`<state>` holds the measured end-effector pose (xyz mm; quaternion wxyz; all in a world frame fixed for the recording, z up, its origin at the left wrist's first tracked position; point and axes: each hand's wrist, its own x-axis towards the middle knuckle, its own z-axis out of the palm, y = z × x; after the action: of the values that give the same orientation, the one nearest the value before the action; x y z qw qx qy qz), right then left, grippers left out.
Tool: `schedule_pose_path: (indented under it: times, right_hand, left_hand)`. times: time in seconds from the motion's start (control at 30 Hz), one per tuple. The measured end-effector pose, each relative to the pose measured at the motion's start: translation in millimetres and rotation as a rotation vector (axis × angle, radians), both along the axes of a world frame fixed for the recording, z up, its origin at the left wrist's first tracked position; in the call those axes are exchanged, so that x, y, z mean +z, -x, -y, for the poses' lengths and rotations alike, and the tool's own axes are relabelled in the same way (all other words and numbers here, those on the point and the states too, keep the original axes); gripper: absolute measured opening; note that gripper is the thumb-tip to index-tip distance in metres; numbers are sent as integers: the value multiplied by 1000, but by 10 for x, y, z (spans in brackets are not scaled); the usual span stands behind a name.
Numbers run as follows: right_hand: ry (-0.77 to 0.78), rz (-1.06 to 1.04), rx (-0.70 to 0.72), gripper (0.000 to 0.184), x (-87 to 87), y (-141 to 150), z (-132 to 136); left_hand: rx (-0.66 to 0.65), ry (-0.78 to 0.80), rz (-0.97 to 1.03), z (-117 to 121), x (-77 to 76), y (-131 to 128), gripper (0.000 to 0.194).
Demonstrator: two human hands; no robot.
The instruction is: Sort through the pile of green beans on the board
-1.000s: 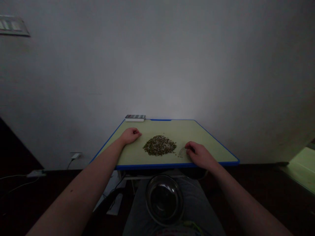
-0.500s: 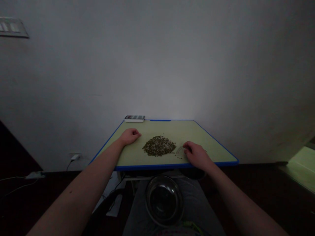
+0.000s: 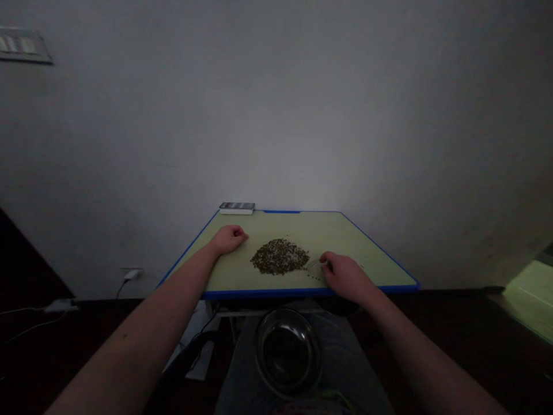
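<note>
A heap of small greenish-brown beads or seeds [image 3: 280, 257] lies in the middle of the pale green tabletop [image 3: 319, 227]. My right hand [image 3: 343, 275] is closed in a pinch at the heap's right side. From its fingertips thin curved wire-like strands [image 3: 313, 263] reach toward the heap; their exact kind is too fine to make out. A few loose small pieces [image 3: 314, 278] lie beside them. Left of the heap, my left hand [image 3: 228, 238] rests on the tabletop with fingers curled and thumb and fingertips together. Anything between those fingertips is hidden or too small to see.
A phone on a white box [image 3: 237, 208] sits at the far left corner. Blue edging [image 3: 276, 293] borders the tabletop. On my lap stands a shiny metal bowl [image 3: 288, 353]. A grey wall [image 3: 276, 115] rises behind the table. A plugged-in charger [image 3: 132, 275] is at the left.
My right hand has shifted slightly down, with its fingertips a little lower beside the strands. My left hand and the heap stay where they were.
</note>
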<state>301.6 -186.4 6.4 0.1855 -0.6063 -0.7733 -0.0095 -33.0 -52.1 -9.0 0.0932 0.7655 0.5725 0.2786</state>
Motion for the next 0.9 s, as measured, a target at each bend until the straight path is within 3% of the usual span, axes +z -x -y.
schedule_pose_path:
  times: [0.6,0.9]
  right_hand:
    - [71,-32,55,22,-25,300,251]
    - [86,-244,233,19,-20,377,487]
  left_hand:
    - [13,21,16,27,25,-22,31]
    - [9,16,-4,0,6,-6,32]
